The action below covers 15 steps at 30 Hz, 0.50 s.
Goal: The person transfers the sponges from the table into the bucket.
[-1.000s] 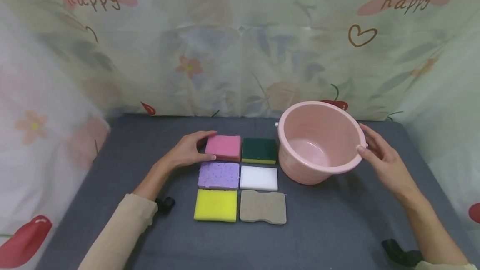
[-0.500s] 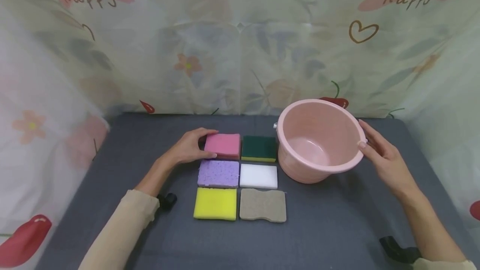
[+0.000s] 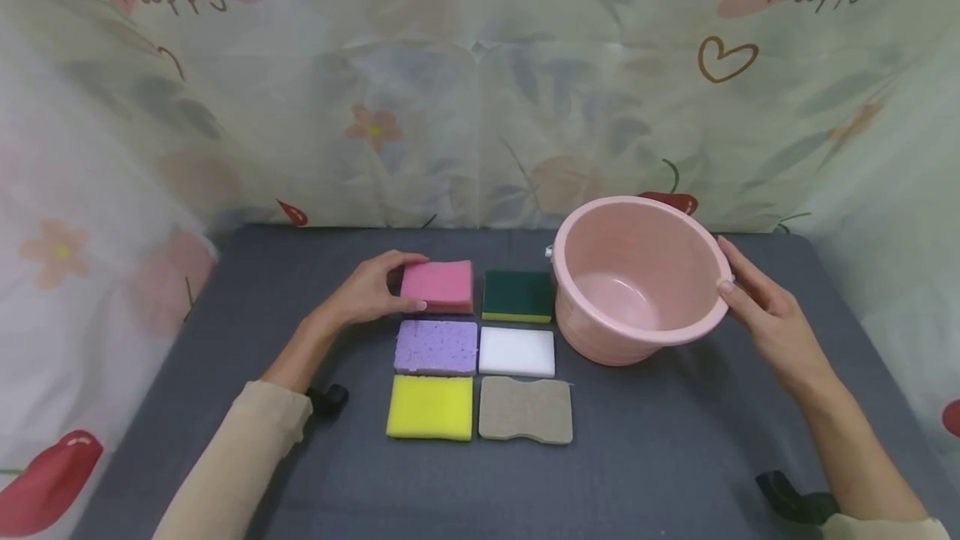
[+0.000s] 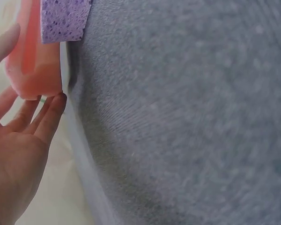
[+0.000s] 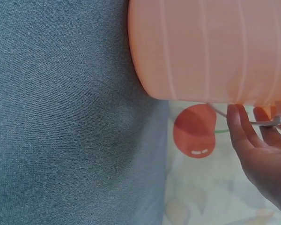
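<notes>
Lying nearest on the dark grey, cloth-covered surface (image 3: 637, 482), a bright yellow rectangular sponge (image 3: 430, 408) sits just beside a grey-brown sponge with notched long sides (image 3: 526, 410). Behind them lie a speckled purple rectangular sponge (image 3: 437, 347) and a plain white rectangular block (image 3: 517, 352). Farther back, the left hand (image 3: 367, 288) pinches a pink rectangular sponge (image 3: 438, 283), left of a dark green-topped sponge with a yellow lower layer (image 3: 517, 295). Farther right, the right hand (image 3: 768, 323) grips the rim of a round, pale pink plastic bucket (image 3: 592, 338).
</notes>
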Available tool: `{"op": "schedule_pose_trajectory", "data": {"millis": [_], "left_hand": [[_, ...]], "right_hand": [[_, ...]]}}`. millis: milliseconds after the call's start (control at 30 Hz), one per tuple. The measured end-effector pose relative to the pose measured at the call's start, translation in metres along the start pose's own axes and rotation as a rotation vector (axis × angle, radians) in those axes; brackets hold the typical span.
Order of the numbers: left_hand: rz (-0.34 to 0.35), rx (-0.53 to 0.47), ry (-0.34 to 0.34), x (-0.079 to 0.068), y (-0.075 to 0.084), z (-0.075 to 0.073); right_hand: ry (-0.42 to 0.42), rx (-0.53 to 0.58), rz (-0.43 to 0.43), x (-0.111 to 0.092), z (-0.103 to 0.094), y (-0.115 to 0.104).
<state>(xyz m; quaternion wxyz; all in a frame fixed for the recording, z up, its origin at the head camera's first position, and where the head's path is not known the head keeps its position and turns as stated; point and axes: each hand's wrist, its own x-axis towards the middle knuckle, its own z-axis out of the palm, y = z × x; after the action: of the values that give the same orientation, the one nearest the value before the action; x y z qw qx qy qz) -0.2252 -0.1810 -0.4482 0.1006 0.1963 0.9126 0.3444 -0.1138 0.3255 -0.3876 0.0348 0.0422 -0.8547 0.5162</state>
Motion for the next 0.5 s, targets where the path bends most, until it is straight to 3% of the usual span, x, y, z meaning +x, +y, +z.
{"op": "schedule_pose_trajectory", "data": {"millis": [500], "left_hand": [[-0.008,-0.051,-0.022,-0.003,0.016,-0.016]], "right_hand": [[-0.013,0.013,-0.007,0.000,0.000,0.001]]}}
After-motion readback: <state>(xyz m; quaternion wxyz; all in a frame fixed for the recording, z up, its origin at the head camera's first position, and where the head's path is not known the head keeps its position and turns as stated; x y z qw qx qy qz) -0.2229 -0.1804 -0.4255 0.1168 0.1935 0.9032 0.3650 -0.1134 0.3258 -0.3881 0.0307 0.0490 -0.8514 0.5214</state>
